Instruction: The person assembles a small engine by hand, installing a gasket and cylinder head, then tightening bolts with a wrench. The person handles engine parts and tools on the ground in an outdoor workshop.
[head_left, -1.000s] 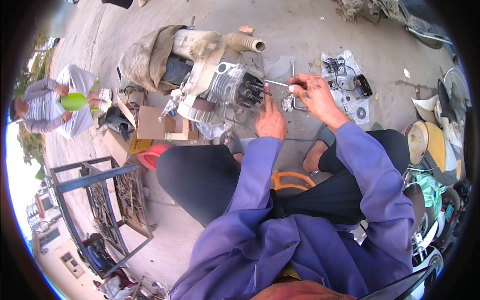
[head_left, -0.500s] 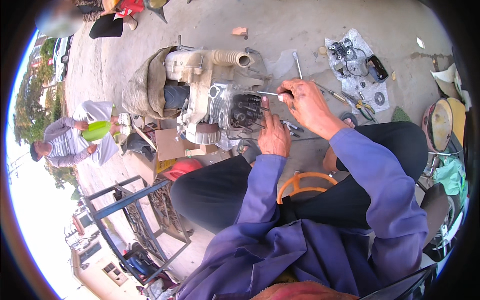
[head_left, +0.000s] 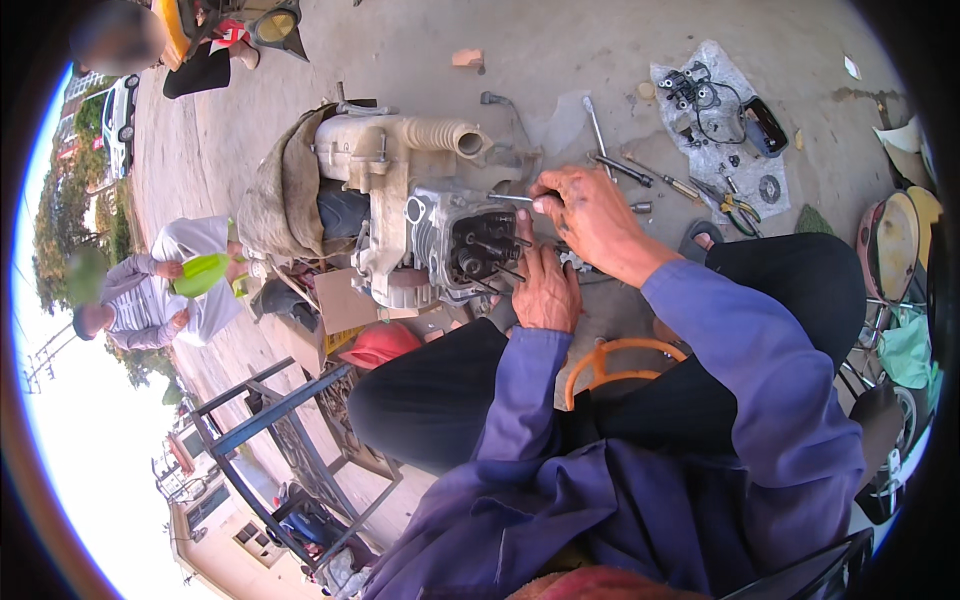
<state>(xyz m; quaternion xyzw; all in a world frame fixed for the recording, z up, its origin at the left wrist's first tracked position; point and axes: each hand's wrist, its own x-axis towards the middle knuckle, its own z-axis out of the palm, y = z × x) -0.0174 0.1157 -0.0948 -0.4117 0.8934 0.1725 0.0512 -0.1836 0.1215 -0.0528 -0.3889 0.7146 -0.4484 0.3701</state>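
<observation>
A dusty small engine (head_left: 392, 232) lies on the ground ahead of me, its finned cylinder head open on the right side and showing dark inner parts (head_left: 478, 243). My right hand (head_left: 595, 212) is closed around a thin metal rod (head_left: 508, 197), whose far end reaches the upper edge of that opening. The rod's other end is hidden in my fingers, so its exact kind does not show. Beside the opening's lower right edge is my left hand (head_left: 546, 288), fingers stretched toward the head near the protruding studs. I cannot tell whether the fingertips touch it.
Right of the engine lie a long wrench (head_left: 597, 135), pliers (head_left: 742, 215) and plastic wrap (head_left: 708, 80) bearing small parts. An orange ring (head_left: 590, 372) is between my legs. A red helmet-like object (head_left: 380, 345) and a metal frame (head_left: 270, 412) stand left. Another person (head_left: 150, 290) is farther left.
The view has shifted a little, and the engine appears farther left. My right hand has moved slightly left with the rod, staying at the cylinder head's upper edge. My left hand remains beside the opening.
</observation>
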